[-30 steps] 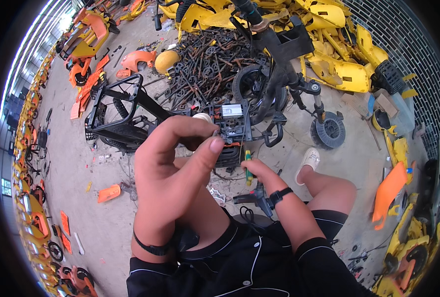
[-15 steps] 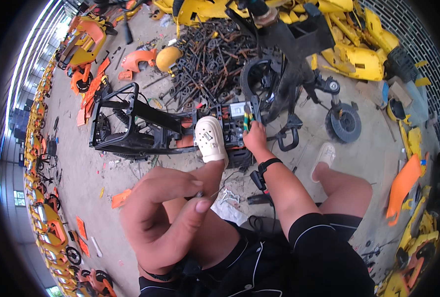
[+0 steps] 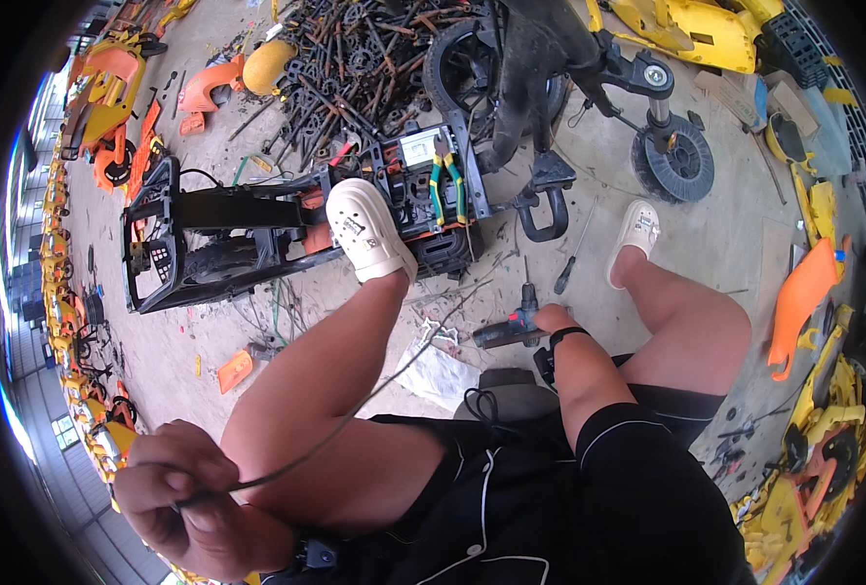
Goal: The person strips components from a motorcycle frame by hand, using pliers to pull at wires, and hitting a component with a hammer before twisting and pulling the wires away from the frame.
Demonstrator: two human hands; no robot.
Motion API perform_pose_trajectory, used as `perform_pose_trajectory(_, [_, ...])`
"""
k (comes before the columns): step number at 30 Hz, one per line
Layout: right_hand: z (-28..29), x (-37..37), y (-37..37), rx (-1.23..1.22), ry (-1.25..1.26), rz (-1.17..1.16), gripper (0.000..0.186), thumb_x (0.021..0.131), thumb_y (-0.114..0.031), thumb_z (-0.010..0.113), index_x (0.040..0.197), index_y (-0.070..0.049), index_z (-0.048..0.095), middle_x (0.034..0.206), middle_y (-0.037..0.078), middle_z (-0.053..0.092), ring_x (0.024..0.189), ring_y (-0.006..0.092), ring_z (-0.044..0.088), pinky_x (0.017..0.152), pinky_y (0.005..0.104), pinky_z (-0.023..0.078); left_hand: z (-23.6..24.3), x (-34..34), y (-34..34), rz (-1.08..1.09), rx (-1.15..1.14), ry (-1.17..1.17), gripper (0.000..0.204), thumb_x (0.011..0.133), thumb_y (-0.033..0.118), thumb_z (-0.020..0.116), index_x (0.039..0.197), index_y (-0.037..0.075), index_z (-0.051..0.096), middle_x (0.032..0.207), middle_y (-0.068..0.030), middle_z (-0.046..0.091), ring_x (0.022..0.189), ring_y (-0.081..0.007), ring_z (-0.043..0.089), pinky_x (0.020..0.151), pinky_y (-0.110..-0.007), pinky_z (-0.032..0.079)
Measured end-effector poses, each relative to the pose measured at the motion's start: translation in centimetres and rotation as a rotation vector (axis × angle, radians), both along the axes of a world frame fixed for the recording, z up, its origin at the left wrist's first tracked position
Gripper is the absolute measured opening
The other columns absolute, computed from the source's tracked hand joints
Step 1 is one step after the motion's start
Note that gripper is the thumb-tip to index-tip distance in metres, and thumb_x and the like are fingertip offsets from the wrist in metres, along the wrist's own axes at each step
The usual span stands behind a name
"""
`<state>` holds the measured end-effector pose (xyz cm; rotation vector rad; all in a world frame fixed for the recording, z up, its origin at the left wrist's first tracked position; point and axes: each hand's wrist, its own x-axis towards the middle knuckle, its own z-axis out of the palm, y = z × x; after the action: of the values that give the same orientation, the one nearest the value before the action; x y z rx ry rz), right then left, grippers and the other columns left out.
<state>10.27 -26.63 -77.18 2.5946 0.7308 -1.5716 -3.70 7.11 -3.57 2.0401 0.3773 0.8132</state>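
Note:
Low at the left, my left hand (image 3: 181, 492) pinches a thin dark cable (image 3: 330, 435) that trails up to the right. Near my right knee my right hand (image 3: 552, 322) grips a dark power drill (image 3: 520, 327) with a red button, lying on the floor; my fingers are partly hidden. Green-and-yellow pliers (image 3: 448, 185) lie open on the black scooter frame (image 3: 218, 210), where my foot in a white clog (image 3: 365, 229) rests. The frame has an exposed electronics compartment (image 3: 418, 148). A screwdriver (image 3: 564, 276) lies on the floor above the drill.
A heap of rusty metal parts (image 3: 340, 83) lies behind the frame, with a wheel (image 3: 672, 166) at its right. Yellow panels (image 3: 686, 29) pile up behind, an orange panel (image 3: 801, 302) lies far right, rows of scooters (image 3: 57, 253) line the left, and a white bag (image 3: 428, 370) is between my legs.
My right hand has left the pliers on the scooter frame and moved down to the drill. My left hand has dropped to the lower left, drawing the cable with it.

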Motion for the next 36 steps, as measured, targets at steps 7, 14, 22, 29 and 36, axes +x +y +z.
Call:
perform_pose_trajectory(7, [-1.4,-2.1,-3.2,-0.126,0.153,-1.078,0.046,0.101,-0.033,0.058,0.140,-0.010,0.065,0.136,0.020,0.067,0.124,0.0309,0.066,0.103,0.0619,0.044,-0.4,0.2,2.2,0.108,-0.138,0.139,0.024,0.103,0.014,0.065,0.121,-0.002,0.060,0.114,-0.0122,0.063,0.095,-0.0176,0.057,0.088,-0.032,0.046])
perform_pose_trajectory(14, [7.3,-3.7,2.1,0.050,0.599,-1.871,0.040,0.098,-0.044,0.063,0.117,-0.009,0.061,0.109,0.016,0.061,0.094,0.0327,0.059,0.078,0.0543,0.056,-0.1,1.6,0.9,0.073,-0.156,0.191,0.018,0.105,0.011,0.062,0.119,-0.001,0.059,0.116,-0.0099,0.062,0.102,-0.0184,0.060,0.096,-0.035,0.049])
perform_pose_trajectory(22, [2.0,-6.2,2.9,0.160,0.812,-1.846,0.047,0.099,-0.036,0.061,0.139,-0.013,0.049,0.140,0.015,0.052,0.117,0.0500,0.053,0.087,0.0781,0.048,-0.3,3.4,0.4,0.086,-0.063,0.195,0.021,0.104,0.015,0.062,0.116,-0.001,0.056,0.101,-0.0120,0.060,0.091,-0.0204,0.058,0.085,-0.035,0.048])
perform_pose_trajectory(29, [1.7,-7.9,4.7,0.225,0.779,-1.832,0.045,0.101,-0.031,0.062,0.142,-0.015,0.053,0.151,0.010,0.050,0.140,0.0337,0.044,0.096,0.0742,0.043,-0.4,3.5,-0.8,0.119,-0.054,0.230,0.018,0.103,0.013,0.063,0.112,-0.002,0.058,0.098,-0.0120,0.062,0.087,-0.0215,0.062,0.081,-0.034,0.052])
perform_pose_trajectory(36, [3.6,-7.5,4.0,0.136,0.790,-1.926,0.032,0.103,-0.021,0.063,0.131,-0.007,0.056,0.124,0.020,0.059,0.113,0.0404,0.063,0.085,0.0597,0.059,-0.3,2.8,-2.0,0.053,-0.098,0.174,0.019,0.101,0.011,0.065,0.113,-0.002,0.059,0.101,-0.0152,0.063,0.090,-0.0245,0.064,0.083,-0.037,0.053])
